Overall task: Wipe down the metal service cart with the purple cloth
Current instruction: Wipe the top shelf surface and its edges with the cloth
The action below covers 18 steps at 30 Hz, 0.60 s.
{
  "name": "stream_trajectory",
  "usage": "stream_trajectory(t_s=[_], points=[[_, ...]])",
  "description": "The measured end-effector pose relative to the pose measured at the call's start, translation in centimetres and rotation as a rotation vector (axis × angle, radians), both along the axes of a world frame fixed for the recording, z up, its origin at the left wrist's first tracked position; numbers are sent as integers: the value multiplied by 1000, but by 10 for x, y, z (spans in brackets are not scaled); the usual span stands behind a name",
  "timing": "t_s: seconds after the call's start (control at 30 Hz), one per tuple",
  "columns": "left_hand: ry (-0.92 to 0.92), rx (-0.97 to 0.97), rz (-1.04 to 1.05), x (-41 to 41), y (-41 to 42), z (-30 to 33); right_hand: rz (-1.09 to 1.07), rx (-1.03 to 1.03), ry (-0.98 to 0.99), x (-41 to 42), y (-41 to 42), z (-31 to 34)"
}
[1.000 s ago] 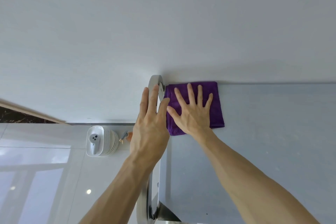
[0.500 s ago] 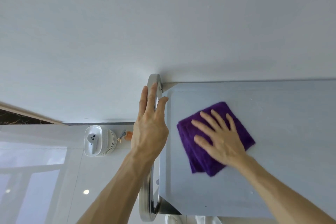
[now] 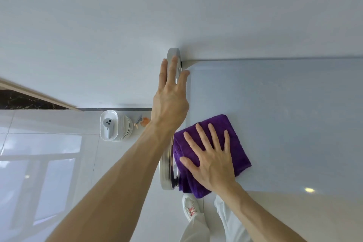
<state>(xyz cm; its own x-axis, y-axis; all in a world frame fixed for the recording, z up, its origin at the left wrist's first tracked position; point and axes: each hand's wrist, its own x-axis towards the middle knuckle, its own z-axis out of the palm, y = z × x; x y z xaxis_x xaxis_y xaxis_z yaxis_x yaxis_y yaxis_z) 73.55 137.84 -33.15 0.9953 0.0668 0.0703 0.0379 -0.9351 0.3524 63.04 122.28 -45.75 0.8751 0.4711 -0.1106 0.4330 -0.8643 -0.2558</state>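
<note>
A: Service cart [image 3: 284,114], metal top: what lies on it?
B: Purple cloth [image 3: 233,141], folded, at the cart's near left corner beside the handle [image 3: 167,167].
A: Hands?
B: Right hand [image 3: 212,161] flat, fingers spread, pressing the cloth. Left hand [image 3: 170,100] open, resting on the handle.

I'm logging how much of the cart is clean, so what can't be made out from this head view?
- Cart top: its right side runs off the frame edge.
- Purple cloth: the middle is covered by the right hand.
- Cart handle: its mid stretch is hidden behind the left hand and forearm.
- Lower shelves and wheels: under the top, unseen.
- Orange item on the floor: too small to identify.
</note>
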Motion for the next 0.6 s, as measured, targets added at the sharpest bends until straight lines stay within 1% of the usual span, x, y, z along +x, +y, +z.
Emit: stream_trajectory(t_s=[0.07,0.13,0.2,0.27,0.33,0.4,0.47,0.53,0.6], points=[[-18,-21,-15,-1,2,-2,76,-26,-8,-20,-31,-1],[-27,-47,-36,-1,3,-3,110,-56,-19,-20,-70,0],[-31,-66,-46,-1,3,-2,101,-109,-27,-9,-106,3],[-38,-71,-45,0,4,-2,48,-154,-25,6,-127,6],[-40,-65,-40,1,4,-3,-79,-179,-20,22,-120,9],[-41,-50,-30,1,3,-4,-250,-179,-15,32,-90,10],[-40,-35,-24,2,2,-4,-342,-152,-6,33,-53,10],[-28,-25,-29,2,2,-4,-326,-112,-8,25,-28,10],[-23,-24,-37,0,2,-3,-243,-63,-21,7,-17,8]])
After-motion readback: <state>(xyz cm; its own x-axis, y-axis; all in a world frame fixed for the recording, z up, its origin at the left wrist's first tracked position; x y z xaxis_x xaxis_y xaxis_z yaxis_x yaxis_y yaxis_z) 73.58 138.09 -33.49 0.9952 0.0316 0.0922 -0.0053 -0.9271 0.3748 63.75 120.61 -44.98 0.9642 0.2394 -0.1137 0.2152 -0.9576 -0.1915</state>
